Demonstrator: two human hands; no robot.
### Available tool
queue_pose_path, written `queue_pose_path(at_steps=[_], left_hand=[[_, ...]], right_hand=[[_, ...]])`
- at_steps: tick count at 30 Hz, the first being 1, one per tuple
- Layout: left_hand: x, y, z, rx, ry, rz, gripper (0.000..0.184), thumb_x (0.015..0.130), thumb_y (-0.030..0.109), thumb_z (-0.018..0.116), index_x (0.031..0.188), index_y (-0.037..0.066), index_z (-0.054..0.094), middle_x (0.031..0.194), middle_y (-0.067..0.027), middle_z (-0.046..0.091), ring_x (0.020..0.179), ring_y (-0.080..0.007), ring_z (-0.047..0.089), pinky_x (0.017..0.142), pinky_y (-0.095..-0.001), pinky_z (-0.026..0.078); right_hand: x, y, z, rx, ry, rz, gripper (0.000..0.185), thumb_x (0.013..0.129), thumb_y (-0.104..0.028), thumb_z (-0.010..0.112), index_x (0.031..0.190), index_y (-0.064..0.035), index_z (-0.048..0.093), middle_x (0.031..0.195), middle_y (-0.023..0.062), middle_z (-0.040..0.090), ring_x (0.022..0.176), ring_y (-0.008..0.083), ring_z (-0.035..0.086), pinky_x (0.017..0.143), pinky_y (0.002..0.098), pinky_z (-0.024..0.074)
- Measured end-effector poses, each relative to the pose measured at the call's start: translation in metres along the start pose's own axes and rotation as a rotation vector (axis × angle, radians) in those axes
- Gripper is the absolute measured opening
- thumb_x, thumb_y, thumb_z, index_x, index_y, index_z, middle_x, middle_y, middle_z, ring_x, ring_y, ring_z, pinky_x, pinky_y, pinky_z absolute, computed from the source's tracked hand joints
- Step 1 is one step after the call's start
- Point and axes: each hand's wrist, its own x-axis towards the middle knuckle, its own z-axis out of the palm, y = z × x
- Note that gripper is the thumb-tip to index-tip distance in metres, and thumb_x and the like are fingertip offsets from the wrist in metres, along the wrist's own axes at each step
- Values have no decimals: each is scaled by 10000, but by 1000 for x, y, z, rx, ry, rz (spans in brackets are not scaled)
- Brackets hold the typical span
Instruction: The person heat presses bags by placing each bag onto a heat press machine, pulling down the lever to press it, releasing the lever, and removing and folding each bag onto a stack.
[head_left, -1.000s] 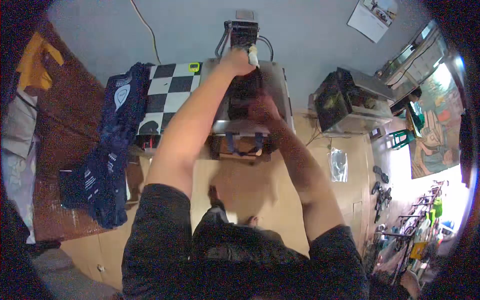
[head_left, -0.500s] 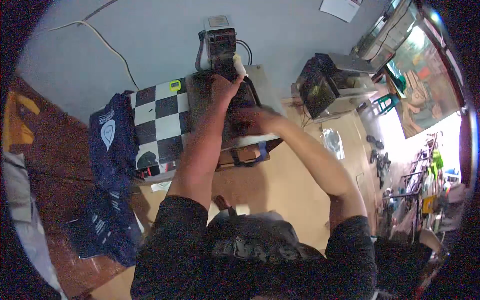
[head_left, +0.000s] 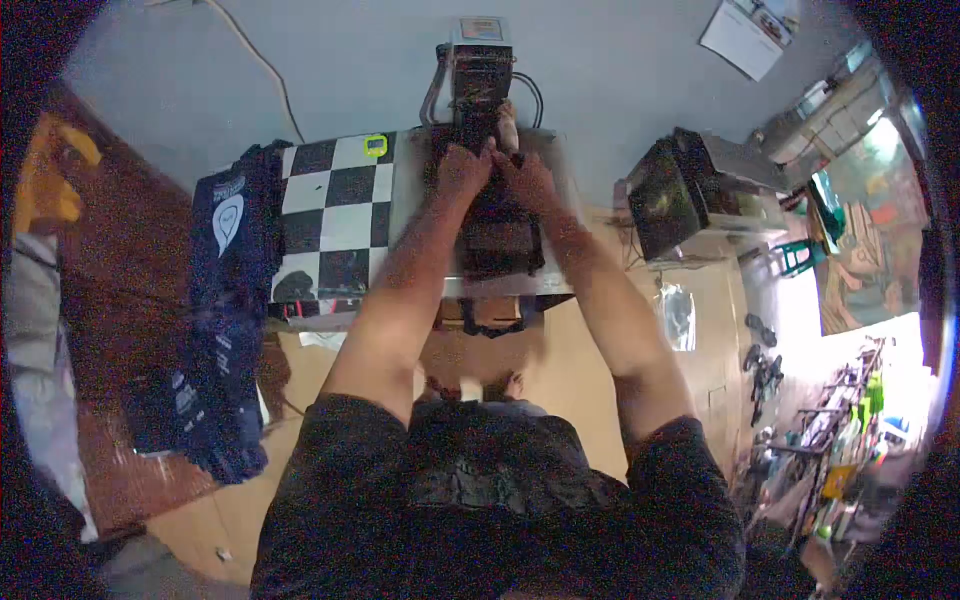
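Note:
Both arms reach forward to a black machine [head_left: 482,75] that stands at the wall end of the table. On the flat surface in front of it lies a dark cloth-like item [head_left: 500,245]. My left hand [head_left: 465,172] is closed at the item's far part, its fingertips near the machine. Beside it, almost touching, my right hand [head_left: 527,182] is closed too. What the fingers pinch is too blurred to make out. A whitish handle-like piece [head_left: 508,130] rises just beyond my right hand.
Left of the work surface are a black-and-white checkered cloth [head_left: 345,215], a small yellow-green device [head_left: 375,146] and dark printed shirts [head_left: 228,225]. A glass tank [head_left: 690,200] stands at right. A bag with dark handles [head_left: 495,312] is under the table edge.
My right hand has moved forward from the near part of the dark item to beside my left hand. The camera view has also turned.

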Motion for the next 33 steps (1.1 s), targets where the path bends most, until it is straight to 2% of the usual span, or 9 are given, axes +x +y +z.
queue_pose_path(at_steps=[3, 7, 11, 15, 18, 21, 24, 30, 33], left_hand=[[8, -20, 28, -67, 125, -80, 736, 881, 596, 499, 1047, -108, 632, 980, -306, 655, 885, -416, 671, 752, -444, 559], [-10, -12, 8, 2, 155, -34, 724, 870, 652, 489, 795, -41, 681, 782, -244, 679, 671, -374, 682, 619, -428, 546], [-28, -3, -21, -365, -182, -297, 722, 839, 696, 525, 690, 0, 645, 614, -169, 645, 490, -298, 631, 505, -403, 493], [-28, -18, -14, -779, -389, -468, 708, 797, 696, 598, 675, -1, 634, 599, -130, 633, 474, -249, 599, 484, -377, 470], [-31, -15, -16, -607, -433, -445, 661, 808, 633, 646, 870, -24, 680, 777, -125, 689, 654, -226, 641, 618, -359, 506], [-30, -15, -25, -803, -446, -280, 679, 807, 606, 669, 1149, 20, 645, 1007, -104, 686, 906, -209, 631, 788, -355, 493], [-40, 7, -72, -818, -609, -341, 682, 812, 576, 683, 1257, 68, 588, 1113, -85, 654, 999, -198, 594, 860, -355, 463], [-21, -4, -48, -981, -699, -283, 628, 829, 515, 699, 1284, 98, 579, 1151, -69, 644, 1011, -186, 583, 875, -340, 460], [-5, 7, -50, -892, -824, -725, 563, 834, 479, 708, 1244, 107, 606, 1116, -51, 655, 975, -168, 589, 850, -321, 467]], right_hand=[[1, 5, -4, 13, -53, -86, 844, 830, -682, 557, 1154, 97, 526, 1082, 317, 616, 1072, 421, 602, 897, 474, 467], [-9, 0, -13, -46, -119, -18, 794, 853, -649, 553, 1191, 69, 540, 1105, 323, 607, 1059, 428, 607, 889, 448, 480], [21, 23, 2, -104, -130, -38, 652, 886, -608, 538, 1156, -19, 616, 1065, 295, 633, 969, 417, 635, 830, 419, 501], [54, 79, 45, -135, -66, -136, 527, 925, -546, 511, 1173, -100, 639, 987, 234, 655, 853, 357, 647, 749, 411, 504], [73, 98, 53, -206, 28, -234, 429, 967, -474, 479, 1231, -170, 625, 908, 161, 667, 738, 277, 645, 666, 410, 497], [68, 90, 42, -120, -81, -91, 400, 970, -457, 479, 1252, -202, 604, 863, 141, 643, 689, 252, 626, 638, 397, 491], [50, 75, 23, 93, -186, -97, 383, 968, -459, 489, 1209, -195, 627, 789, 117, 608, 634, 229, 599, 598, 381, 479], [1, 37, -7, 480, -285, -315, 363, 963, -461, 510, 1123, -180, 674, 642, 68, 540, 526, 184, 545, 518, 349, 456], [-9, 19, -10, 423, -254, -177, 371, 965, -458, 513, 1094, -156, 686, 588, 54, 517, 492, 167, 529, 484, 336, 447]])
